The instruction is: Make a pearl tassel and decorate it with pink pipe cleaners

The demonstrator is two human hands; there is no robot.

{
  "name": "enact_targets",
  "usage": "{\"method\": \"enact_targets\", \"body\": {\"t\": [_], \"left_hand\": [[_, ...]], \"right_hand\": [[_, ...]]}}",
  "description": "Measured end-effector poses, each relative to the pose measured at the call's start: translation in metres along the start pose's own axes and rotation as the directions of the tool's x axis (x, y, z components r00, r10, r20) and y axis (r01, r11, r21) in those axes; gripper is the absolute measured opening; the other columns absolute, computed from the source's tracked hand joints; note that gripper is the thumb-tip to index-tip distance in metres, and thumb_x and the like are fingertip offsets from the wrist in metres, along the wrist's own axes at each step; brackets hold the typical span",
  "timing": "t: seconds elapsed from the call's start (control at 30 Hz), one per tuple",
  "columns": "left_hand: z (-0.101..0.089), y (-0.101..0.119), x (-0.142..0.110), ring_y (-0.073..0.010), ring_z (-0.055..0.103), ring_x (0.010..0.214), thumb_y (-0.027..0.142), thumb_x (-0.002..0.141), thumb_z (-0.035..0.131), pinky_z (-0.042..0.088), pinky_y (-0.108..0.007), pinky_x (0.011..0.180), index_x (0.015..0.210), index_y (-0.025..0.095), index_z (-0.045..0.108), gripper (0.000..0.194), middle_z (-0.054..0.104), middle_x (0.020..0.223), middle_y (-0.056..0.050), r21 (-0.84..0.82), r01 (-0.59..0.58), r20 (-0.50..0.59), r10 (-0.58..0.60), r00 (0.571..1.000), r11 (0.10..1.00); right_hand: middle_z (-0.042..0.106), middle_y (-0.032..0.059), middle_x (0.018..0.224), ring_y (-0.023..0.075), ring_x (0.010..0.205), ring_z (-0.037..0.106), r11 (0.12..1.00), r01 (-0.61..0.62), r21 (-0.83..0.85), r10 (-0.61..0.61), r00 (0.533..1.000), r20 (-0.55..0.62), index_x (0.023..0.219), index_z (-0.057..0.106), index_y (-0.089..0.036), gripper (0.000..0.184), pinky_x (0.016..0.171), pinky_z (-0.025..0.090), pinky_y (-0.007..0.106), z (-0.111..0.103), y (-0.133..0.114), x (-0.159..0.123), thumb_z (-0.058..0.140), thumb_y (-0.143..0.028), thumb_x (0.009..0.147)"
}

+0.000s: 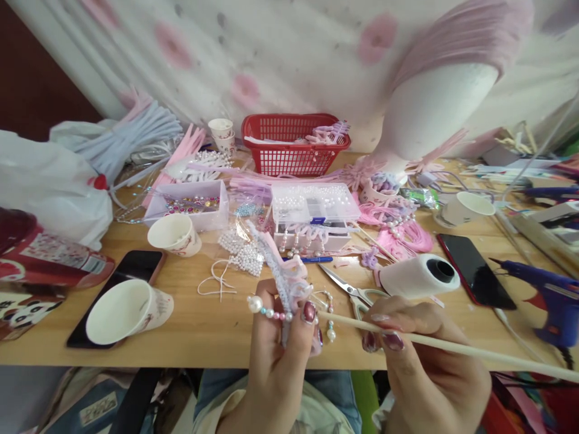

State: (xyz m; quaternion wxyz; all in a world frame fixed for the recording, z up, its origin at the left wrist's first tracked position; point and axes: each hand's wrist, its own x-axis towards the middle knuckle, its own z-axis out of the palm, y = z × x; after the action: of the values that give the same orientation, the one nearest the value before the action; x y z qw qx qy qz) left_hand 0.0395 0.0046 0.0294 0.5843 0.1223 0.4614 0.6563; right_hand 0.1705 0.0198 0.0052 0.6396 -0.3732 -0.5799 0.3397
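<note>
Bags of white plastic [49,181] sit at nine o'clock on the wooden table [217,328], beside a red packet [49,262]. Toward seven o'clock a paper cup [126,311] lies on its side over a dark phone [122,289], and a second cup [175,234] lies tipped just above it. Behind that second cup stands a clear tray of coloured beads [190,204], with a pile of pearl strings [242,252] to its right.

Near six o'clock the left hand [275,355] is closed, thumb and fingers pinching a fluffy white-and-pink pipe-cleaner ornament [283,274] with a short strand of pearls [266,310] hanging off its lower end. At twelve o'clock a red basket [294,144] stands against the wall, and a clear bead box [314,202] lies in front of it. Scissors [348,288] lie on the table just above the hands.

Toward five o'clock the right hand [425,355] is curled around a thin pale stick [452,346], whose tip touches the ornament. A white spool [418,276] lies just beyond it, then a red phone [474,270]. A foam head [434,102] stands at one o'clock, and a blue glue gun [549,295] lies at three o'clock.
</note>
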Motion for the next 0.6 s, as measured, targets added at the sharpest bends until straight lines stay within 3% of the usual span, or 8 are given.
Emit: {"method": "enact_targets", "body": {"t": [0.2,0.47,0.6], "left_hand": [[-0.003,0.000,0.005,-0.0062,0.046,0.053,0.047,0.068,0.093,0.034,-0.016,0.047,0.082,0.021,0.058,0.046,0.054,0.063,0.006,-0.010,0.031,0.004,-0.031,0.999,0.999],[-0.003,0.003,0.008,-0.0049,0.043,0.049,0.048,0.069,0.093,0.028,-0.018,0.047,0.089,0.020,0.059,0.048,0.053,0.059,0.007,0.002,0.085,0.016,-0.085,0.996,0.996],[-0.003,0.001,0.009,-0.0054,0.043,0.052,0.047,0.070,0.092,0.026,-0.018,0.047,0.082,0.020,0.056,0.047,0.053,0.060,0.007,-0.043,0.059,0.055,-0.056,0.997,0.997]], "right_hand": [[0.063,0.0009,0.072,0.0143,0.064,0.058,0.994,-0.074,0.074,0.075,0.997,-0.008,0.095,0.073,-0.019,0.014,0.058,0.049,0.028,0.005,-0.003,0.000,0.062,-0.012,0.100],[0.060,-0.0012,0.071,0.0115,0.055,0.057,0.994,-0.031,0.107,0.042,0.994,-0.105,0.089,0.072,-0.017,0.012,0.051,0.045,0.027,0.010,0.003,0.001,0.066,-0.016,0.099],[0.062,-0.0007,0.071,0.0106,0.052,0.056,0.996,-0.011,0.086,0.027,0.982,-0.187,0.084,0.073,-0.016,0.013,0.048,0.043,0.028,0.013,0.004,0.000,0.071,-0.017,0.097]]}}
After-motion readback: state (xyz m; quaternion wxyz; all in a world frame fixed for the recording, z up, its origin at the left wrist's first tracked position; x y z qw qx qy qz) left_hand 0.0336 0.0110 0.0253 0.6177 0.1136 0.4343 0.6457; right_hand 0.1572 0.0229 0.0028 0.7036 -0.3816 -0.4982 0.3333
